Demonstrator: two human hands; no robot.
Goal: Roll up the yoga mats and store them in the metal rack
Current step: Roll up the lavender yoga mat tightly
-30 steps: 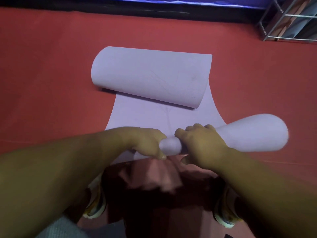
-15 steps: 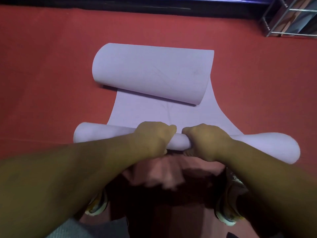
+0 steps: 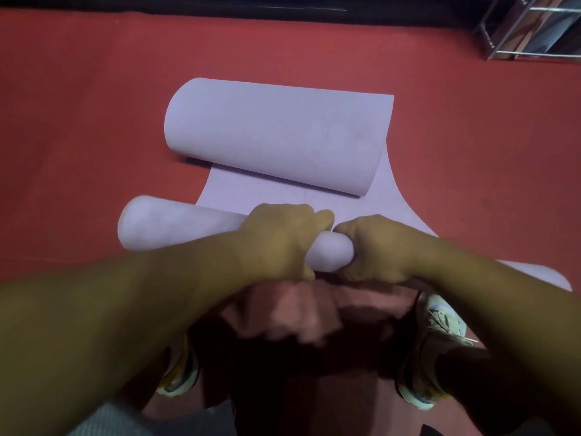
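A: Two hands are working one lavender yoga mat (image 3: 283,199), which is lying on the red floor (image 3: 78,121). The left hand (image 3: 279,240) and the right hand (image 3: 374,250) are curling their fingers round the near rolled end (image 3: 330,254), side by side at its middle, almost touching.

B: Where is the rest of the mat sitting?

A: A short flat stretch is running away from the hands; the far end (image 3: 276,136) is curling back on itself in a loose, wide coil. The metal rack (image 3: 534,29) is standing well apart, at the upper right corner.

B: What is threatening the roll, in your judgement?

A: The roll is looking pinched at the centre and flaring toward its left end, so it is probably winding unevenly; pushing on from the middle alone could telescope it. The far coil is also lying slightly skewed, and meeting it could buckle the sheet.
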